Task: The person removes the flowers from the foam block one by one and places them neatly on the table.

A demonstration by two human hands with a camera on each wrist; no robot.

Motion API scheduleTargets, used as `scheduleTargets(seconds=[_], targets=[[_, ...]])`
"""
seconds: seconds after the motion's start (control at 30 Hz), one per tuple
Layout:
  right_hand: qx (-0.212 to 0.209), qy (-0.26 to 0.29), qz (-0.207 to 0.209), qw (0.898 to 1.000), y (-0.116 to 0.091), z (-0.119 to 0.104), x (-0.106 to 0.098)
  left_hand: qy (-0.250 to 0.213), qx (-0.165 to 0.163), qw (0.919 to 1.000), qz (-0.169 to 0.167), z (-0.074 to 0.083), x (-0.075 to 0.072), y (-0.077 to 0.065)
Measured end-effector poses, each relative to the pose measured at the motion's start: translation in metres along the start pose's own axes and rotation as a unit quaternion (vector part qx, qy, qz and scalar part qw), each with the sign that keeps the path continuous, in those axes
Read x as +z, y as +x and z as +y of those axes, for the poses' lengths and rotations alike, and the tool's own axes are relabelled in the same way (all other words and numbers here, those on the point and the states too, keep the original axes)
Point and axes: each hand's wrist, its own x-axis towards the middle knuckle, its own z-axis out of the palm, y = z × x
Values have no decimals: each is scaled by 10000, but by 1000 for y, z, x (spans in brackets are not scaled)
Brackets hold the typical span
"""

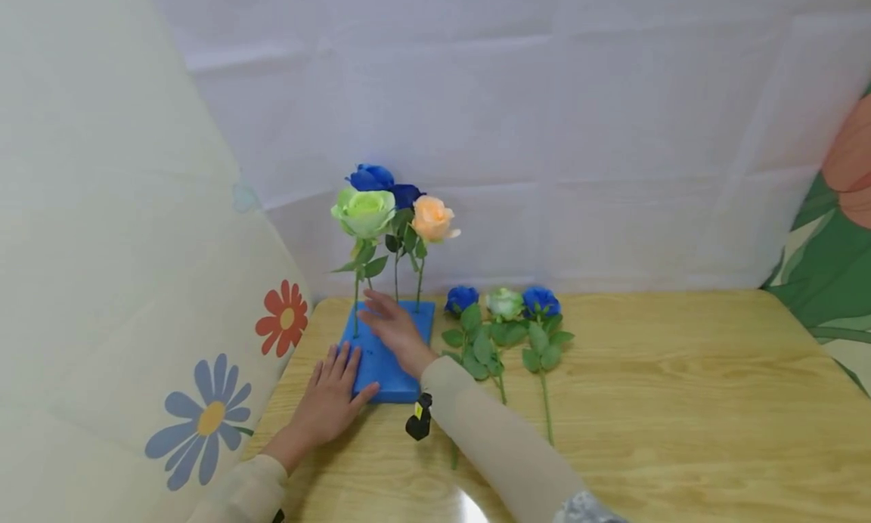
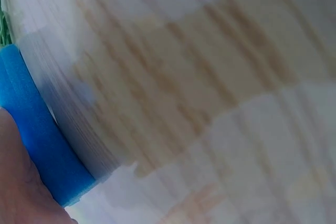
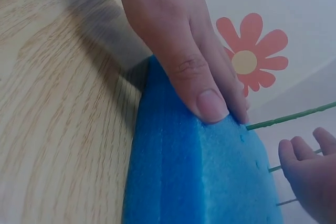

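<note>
A blue foam block (image 1: 388, 383) lies flat on the wooden table. Standing upright in it are a green rose (image 1: 364, 213), a peach rose (image 1: 432, 219) and two blue roses (image 1: 371, 177) behind. My left hand (image 1: 327, 402) rests along the block's left edge with fingers straight; its thumb (image 3: 197, 85) touches the near edge in the right wrist view. Over the middle of the block is my right hand (image 1: 395, 330), palm to the left, fingers loosely extended near the green rose's stem and holding nothing. Part of the block (image 2: 39, 135) shows beside my left hand in the left wrist view.
To the block's right, two blue roses (image 1: 540, 301) and a pale green-white rose (image 1: 505, 304) lie on the table (image 1: 680, 387), stems toward me. White cloth (image 1: 612, 168) hangs behind the table, and a flower-printed panel (image 1: 211, 417) stands at the left.
</note>
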Motion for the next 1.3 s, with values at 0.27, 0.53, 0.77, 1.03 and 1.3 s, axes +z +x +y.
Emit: scheduleTargets(seconds=[0.27,0.53,0.77,1.03,1.3], targets=[[-205,20,185,9996,3,-3,8,18,52,10000,79,4,-3,-2],[-403,168,309,9986,4,-6,14,63,71,9999,112,2,-2,-1],[-453,11,462,9979,7,-6,22,-3,51,10000,79,1,-1,-2],[-391,25,520,9979,7,-6,21,25,87,9999,79,3,1,-2],[-874,92,338,9956,2,-23,13,-30,113,9999,101,2,-1,-1]])
